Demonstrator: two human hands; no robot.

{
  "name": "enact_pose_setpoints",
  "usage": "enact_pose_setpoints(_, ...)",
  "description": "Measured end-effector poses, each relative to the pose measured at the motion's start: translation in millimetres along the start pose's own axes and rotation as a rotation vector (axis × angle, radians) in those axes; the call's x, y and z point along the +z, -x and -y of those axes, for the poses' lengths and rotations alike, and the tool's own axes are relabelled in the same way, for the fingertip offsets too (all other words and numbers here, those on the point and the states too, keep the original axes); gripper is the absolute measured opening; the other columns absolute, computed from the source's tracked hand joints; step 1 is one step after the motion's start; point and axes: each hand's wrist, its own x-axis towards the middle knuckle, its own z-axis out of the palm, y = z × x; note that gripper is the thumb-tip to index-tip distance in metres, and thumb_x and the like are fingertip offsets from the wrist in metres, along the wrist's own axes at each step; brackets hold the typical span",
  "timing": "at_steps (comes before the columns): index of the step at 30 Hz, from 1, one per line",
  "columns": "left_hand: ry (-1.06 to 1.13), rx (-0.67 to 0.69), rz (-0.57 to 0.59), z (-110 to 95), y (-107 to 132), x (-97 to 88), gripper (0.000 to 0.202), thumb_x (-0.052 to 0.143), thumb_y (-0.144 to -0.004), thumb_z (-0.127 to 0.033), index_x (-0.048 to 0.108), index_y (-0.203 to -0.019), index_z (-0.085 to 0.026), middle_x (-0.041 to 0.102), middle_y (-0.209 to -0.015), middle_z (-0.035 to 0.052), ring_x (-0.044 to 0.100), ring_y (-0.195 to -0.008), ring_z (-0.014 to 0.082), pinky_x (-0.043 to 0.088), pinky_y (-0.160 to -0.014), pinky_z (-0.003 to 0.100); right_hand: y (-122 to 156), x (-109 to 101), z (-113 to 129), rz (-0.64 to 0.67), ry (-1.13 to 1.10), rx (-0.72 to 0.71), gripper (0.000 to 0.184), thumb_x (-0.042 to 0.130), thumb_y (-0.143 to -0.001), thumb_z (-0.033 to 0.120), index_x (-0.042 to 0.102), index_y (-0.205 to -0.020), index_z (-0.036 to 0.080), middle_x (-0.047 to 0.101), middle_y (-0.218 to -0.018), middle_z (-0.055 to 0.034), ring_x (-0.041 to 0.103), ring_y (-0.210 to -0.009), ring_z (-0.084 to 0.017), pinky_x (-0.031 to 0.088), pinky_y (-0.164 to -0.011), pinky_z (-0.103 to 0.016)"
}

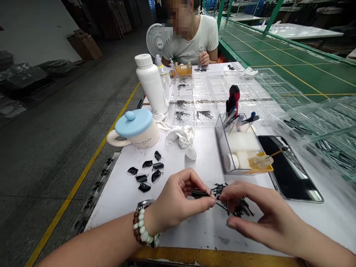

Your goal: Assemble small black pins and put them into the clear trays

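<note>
My left hand (183,196) pinches a small glossy black part (199,194) between thumb and fingertips; a thin dark strip shows beside its tip. Just to the right, my right hand (261,215) has its thumb and fingers apart, over a loose pile of thin black strips (244,209), and hides some of them. I see nothing held in it. Left of my hands lie several black curved pieces (143,178) with clear edges, scattered on the white table surface (116,200).
A lidded mug (141,135), a white bottle (151,87) and crumpled tissue (180,136) stand at the left. A clear organizer box (241,148) and a phone (292,170) lie right. Clear trays (330,126) hold dark strips. Opposite sits a person (191,40).
</note>
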Motion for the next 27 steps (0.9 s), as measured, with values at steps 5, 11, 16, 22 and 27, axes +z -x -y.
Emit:
enact_pose_setpoints(5,0.001,0.140,0.011,3.5,6.1,4.2,0.028,0.078,-0.064,-0.005,0.053,-0.071,-0.016,0.070,-0.072,0.0005,0.070,-0.071,0.0113,0.055,-0.067,0.019,-4.5,2.6,0.9,-0.039,-0.023,-0.036,0.016,0.055,-0.089,0.009,0.060,-0.097,0.022,0.063,-0.089,-0.0017,0.061,-0.081,-0.011,0.048,-0.071,-0.021)
enact_pose_setpoints(11,-0.047,0.272,0.123,6.0,9.2,3.8,0.028,0.076,-0.064,0.000,0.054,-0.071,-0.015,0.074,-0.074,0.0051,0.072,-0.072,0.0138,0.057,-0.069,0.020,-3.9,-0.6,7.4,0.001,-0.119,-0.112,0.024,0.055,-0.087,0.003,0.060,-0.103,0.021,0.065,-0.090,-0.0028,0.062,-0.083,-0.011,0.051,-0.072,-0.020)
enact_pose_setpoints(16,-0.097,0.358,0.220,4.6,11.2,3.1,0.027,0.076,-0.066,0.001,0.055,-0.072,-0.014,0.077,-0.077,0.0102,0.074,-0.070,0.0166,0.059,-0.065,0.019,-3.8,-4.3,12.8,0.097,-0.180,-0.124,0.029,0.052,-0.087,0.001,0.059,-0.108,0.020,0.065,-0.091,-0.0031,0.060,-0.082,-0.010,0.050,-0.072,-0.018)
enact_pose_setpoints(22,-0.160,0.411,0.252,2.7,13.7,5.1,0.028,0.076,-0.067,0.002,0.054,-0.071,-0.014,0.077,-0.077,0.0118,0.075,-0.069,0.0190,0.060,-0.063,0.019,-4.1,-8.4,15.6,0.154,-0.177,-0.163,0.028,0.051,-0.087,0.001,0.058,-0.107,0.018,0.063,-0.090,-0.0044,0.060,-0.080,-0.010,0.051,-0.070,-0.019)
enact_pose_setpoints(27,-0.153,0.438,0.264,2.3,15.3,5.1,0.027,0.076,-0.067,0.002,0.055,-0.072,-0.014,0.077,-0.077,0.0113,0.075,-0.070,0.0196,0.060,-0.063,0.019,-3.8,-9.5,14.3,0.161,-0.180,-0.182,0.030,0.050,-0.085,-0.001,0.058,-0.107,0.018,0.064,-0.090,-0.0047,0.060,-0.081,-0.011,0.051,-0.070,-0.019)
